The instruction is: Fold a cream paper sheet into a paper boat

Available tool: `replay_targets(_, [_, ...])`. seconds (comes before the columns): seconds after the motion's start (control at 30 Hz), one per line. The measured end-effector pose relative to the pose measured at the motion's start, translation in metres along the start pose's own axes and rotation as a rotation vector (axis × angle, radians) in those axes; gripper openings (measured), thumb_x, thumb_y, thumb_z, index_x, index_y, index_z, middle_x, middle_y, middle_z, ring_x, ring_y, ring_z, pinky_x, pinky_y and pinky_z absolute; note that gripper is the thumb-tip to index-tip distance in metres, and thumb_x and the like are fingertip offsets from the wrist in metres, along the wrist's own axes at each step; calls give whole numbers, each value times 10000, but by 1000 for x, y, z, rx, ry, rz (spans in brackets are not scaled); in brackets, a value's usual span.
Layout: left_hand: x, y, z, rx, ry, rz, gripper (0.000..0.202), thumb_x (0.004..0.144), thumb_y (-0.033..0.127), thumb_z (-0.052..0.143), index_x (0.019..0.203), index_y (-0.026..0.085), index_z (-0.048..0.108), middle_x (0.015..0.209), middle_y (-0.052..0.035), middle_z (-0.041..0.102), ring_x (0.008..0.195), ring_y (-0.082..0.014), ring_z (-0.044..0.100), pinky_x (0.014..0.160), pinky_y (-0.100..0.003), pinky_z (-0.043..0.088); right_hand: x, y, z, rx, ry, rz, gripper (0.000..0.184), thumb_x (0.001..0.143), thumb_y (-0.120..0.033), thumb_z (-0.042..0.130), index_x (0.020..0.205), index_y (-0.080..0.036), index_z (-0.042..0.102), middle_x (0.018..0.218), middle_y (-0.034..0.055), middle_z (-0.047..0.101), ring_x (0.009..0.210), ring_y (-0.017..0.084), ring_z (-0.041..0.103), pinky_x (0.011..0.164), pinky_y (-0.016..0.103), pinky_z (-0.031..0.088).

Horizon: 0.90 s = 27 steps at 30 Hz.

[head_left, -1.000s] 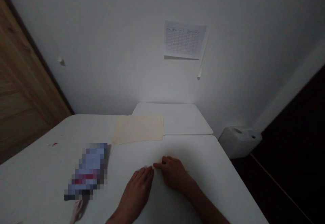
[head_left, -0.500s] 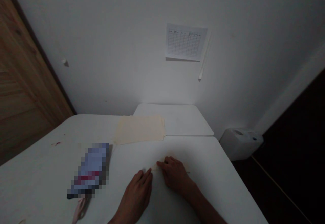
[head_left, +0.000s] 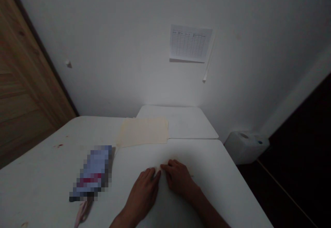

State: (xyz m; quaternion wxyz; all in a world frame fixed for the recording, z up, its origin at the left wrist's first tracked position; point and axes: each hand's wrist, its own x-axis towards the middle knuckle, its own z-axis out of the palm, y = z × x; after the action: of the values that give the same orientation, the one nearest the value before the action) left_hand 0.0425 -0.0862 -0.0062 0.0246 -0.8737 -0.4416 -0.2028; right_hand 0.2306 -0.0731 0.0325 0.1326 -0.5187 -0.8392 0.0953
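Both hands work close together over the white board nearest me. Between their fingertips shows a thin pale strip [head_left: 158,169], mostly covered by the hands, so I cannot make out its kind. My left hand [head_left: 145,192] lies palm down, thumb and fingers closing at the strip's left end. My right hand [head_left: 179,176] is curled over it, index finger stretched toward the left thumb and the other fingers bent under. A thin edge of something sticks out to the right of my right hand. Pale beige thin sheets [head_left: 143,131] lie flat beyond the hands, at the left.
A blurred blue-violet pouch [head_left: 94,171] with a pink strap [head_left: 82,210] lies left on the white table [head_left: 38,186]. A white board [head_left: 190,121] stands behind against the wall. A printed sheet [head_left: 190,43] hangs above. A white plastic canister [head_left: 247,148] sits at right below table level.
My left hand has moved slightly right and forward, its thumb now nearer the right index finger. My right hand stays almost in place. The view has shifted a little.
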Motion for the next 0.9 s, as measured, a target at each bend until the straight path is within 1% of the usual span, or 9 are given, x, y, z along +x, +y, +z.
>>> replay_targets(0.1, [1,2,-6,5,-6,7,394,848,117,454,1212,221,562,1093,-105,587,996,-263,543,875,-444,463,-1,-1,-1,-6,6,2,396,890,-179,440,1261,-272,542,1008,61,594,951,200,533,834,298,418])
replay_targets(0.2, [1,6,-9,32,-40,-11,395,838,103,457,1203,209,567,1076,-102,595,979,-261,545,864,-434,459,-2,-2,-1,-28,8,-5,389,904,-197,434,1267,-293,535,1002,59,586,945,206,525,818,305,416])
replay_targets(0.37, [-1,10,-10,79,-47,-41,392,826,89,470,1188,193,575,1115,-103,602,1024,-270,541,893,-437,426,0,-1,1,-69,-26,-26,420,908,-189,426,1289,-345,512,998,53,571,923,205,519,787,308,415])
replay_targets(0.5, [-1,11,-11,82,-39,-61,405,824,88,475,1201,203,570,1115,-98,610,1028,-270,542,891,-432,415,1,-2,3,-108,-48,-44,471,886,-169,443,1309,-371,485,1007,51,562,914,208,520,779,316,416])
replay_targets(0.6, [-1,12,-12,86,-50,-73,421,823,89,477,1217,212,559,1116,-90,611,1024,-262,541,886,-421,414,1,-3,5,-115,-47,-31,483,880,-160,445,1305,-387,483,1015,50,563,926,214,523,781,327,419])
replay_targets(0.73, [-1,13,-12,92,-51,-70,388,833,95,475,1194,199,573,1129,-100,605,1024,-261,539,879,-420,420,0,-4,7,-119,-24,0,452,889,-174,433,1288,-375,501,1031,58,569,933,219,534,781,333,424])
replay_targets(0.9, [-1,14,-14,81,-47,-92,380,835,83,475,1177,207,582,1121,-88,600,1022,-248,533,892,-414,424,-3,-6,7,-120,29,50,423,870,-186,466,1270,-312,524,1019,75,578,942,231,536,803,340,428])
